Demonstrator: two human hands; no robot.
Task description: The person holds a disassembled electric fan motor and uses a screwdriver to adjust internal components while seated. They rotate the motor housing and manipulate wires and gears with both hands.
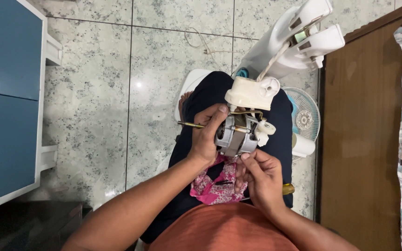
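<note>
While the person sits over the speckled tile floor [117, 93], both hands hold a small fan motor [236, 135] above the lap. Left hand [206, 137] wraps the motor's left end, fingers curled around the grey metal body, thumb up near the top. Brass-coloured shaft [189, 124] sticks out left past that hand. Right hand [260, 179] sits just below the motor, fingers pressed together, fingertips touching its underside; cannot tell if they pinch anything small. Cream plastic housing [252, 92] sits on top of the motor, cord running up to the white fan base [298, 39] on the floor. Pink patterned cloth [212, 186] lies on the lap. Fan grille [305, 118] lies on the floor to the right.
</note>
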